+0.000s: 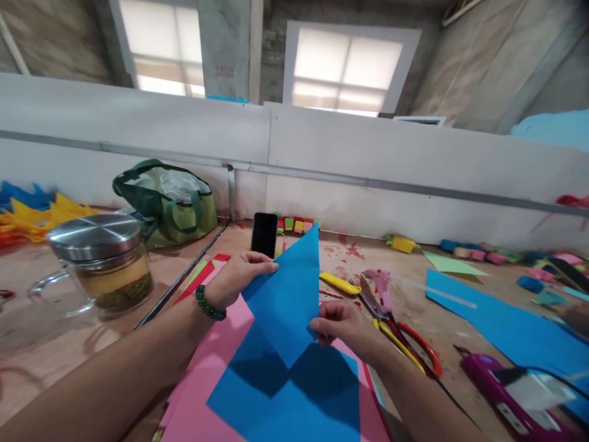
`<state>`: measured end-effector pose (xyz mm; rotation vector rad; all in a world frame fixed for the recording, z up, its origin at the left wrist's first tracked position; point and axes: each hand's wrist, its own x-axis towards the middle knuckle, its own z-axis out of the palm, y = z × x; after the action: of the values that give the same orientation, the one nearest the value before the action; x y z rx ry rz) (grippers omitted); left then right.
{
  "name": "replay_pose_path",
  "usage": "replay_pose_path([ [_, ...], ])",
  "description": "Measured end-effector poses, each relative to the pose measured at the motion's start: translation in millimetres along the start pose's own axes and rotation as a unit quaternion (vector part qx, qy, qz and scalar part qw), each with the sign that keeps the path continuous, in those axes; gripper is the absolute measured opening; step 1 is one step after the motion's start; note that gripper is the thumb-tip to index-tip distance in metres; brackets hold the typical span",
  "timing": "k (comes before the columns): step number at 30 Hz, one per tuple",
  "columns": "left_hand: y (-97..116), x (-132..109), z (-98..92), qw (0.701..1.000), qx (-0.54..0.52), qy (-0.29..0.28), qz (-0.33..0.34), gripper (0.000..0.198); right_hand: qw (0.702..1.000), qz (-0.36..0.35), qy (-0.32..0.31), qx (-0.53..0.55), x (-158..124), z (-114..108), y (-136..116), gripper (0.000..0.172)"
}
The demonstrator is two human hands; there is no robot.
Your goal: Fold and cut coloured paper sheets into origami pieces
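My left hand, with a green bead bracelet on the wrist, pinches the left edge of a folded blue paper sheet held up above the table. The right edge of the same sheet is pinched by my right hand. The sheet's top corner points upward. Below it lies a flat blue sheet on top of pink paper.
A glass tea mug with a steel lid stands at the left, a green bag behind it. A black phone leans at the partition wall. Scissors, a yellow cutter, a purple phone and blue paper lie at the right.
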<state>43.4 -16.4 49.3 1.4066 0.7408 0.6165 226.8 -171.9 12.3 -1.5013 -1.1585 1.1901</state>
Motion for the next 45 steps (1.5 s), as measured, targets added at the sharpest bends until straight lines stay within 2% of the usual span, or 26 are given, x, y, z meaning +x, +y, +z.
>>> replay_pose_path([
  [4, 7, -2, -3.3, 1.0, 0.002, 0.002, 0.008, 0.033, 0.999, 0.011, -0.043, -0.018, -5, -9, -4, 0.031],
  [6, 8, -4, -2.0, 1.0, 0.006, 0.002, 0.013, 0.033, 0.999, -0.005, -0.044, -0.016, -6, -11, -6, 0.029],
  [11, -1, -9, 12.2, 0.996, 0.049, -0.063, 0.03, 0.03, 0.997, -0.074, 0.021, 0.031, -1, -10, -6, 0.042],
  [15, -10, -12, 20.5, 0.989, 0.088, -0.115, 0.036, 0.029, 0.991, -0.077, 0.089, 0.063, 4, -13, 0, 0.04],
  [17, -11, -14, 22.0, 0.986, 0.099, -0.13, 0.037, 0.028, 0.989, -0.071, 0.103, 0.074, 4, -17, 1, 0.039],
  [26, 5, -18, 16.1, 0.983, 0.116, -0.141, 0.013, 0.024, 0.993, -0.037, 0.072, 0.082, 2, -15, -7, 0.039],
  [32, 16, -30, 2.3, 0.976, 0.132, -0.172, -0.003, 0.02, 0.996, -0.017, 0.061, 0.066, -20, -3, -22, 0.039],
  [35, 10, -36, -0.2, 0.975, 0.133, -0.179, -0.012, 0.02, 0.996, -0.005, 0.059, 0.062, -29, 5, -21, 0.039],
  [40, -8, -45, 1.0, 0.976, 0.129, -0.172, -0.028, 0.025, 0.994, 0.01, 0.082, 0.073, -28, 13, -4, 0.036],
  [45, -12, -58, 2.7, 0.98, 0.121, -0.158, -0.011, 0.026, 0.991, 0.002, 0.101, 0.082, -33, 13, 3, 0.043],
])
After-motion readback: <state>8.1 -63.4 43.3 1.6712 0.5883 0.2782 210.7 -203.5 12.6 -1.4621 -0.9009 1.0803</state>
